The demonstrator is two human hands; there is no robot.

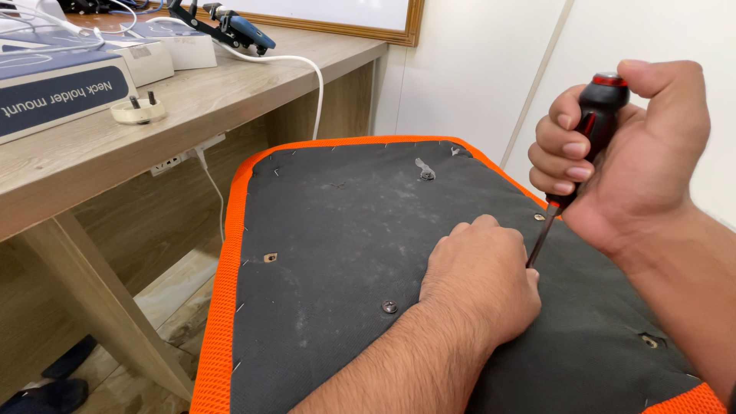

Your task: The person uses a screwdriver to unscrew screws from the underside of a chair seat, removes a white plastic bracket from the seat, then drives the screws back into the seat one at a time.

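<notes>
Screwdriver (586,146) was gripped tight in right hand (629,153), tip down on black seat base (345,230) w/ orange edging. Left hand (479,280), curled loosely, was rested on base beside shaft.

Looking like an office: wooden desk (92,153) carrying boxed products (54,88), white cable (307,69) trailing off its far edge, framed whiteboard (345,19) hanging behind.

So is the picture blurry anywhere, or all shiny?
Head view: mostly sharp and evenly lit; the right hand gripping the screwdriver looks slightly soft; the left hand and black seat underside are crisp, with no glare and only soft shadows.
</notes>
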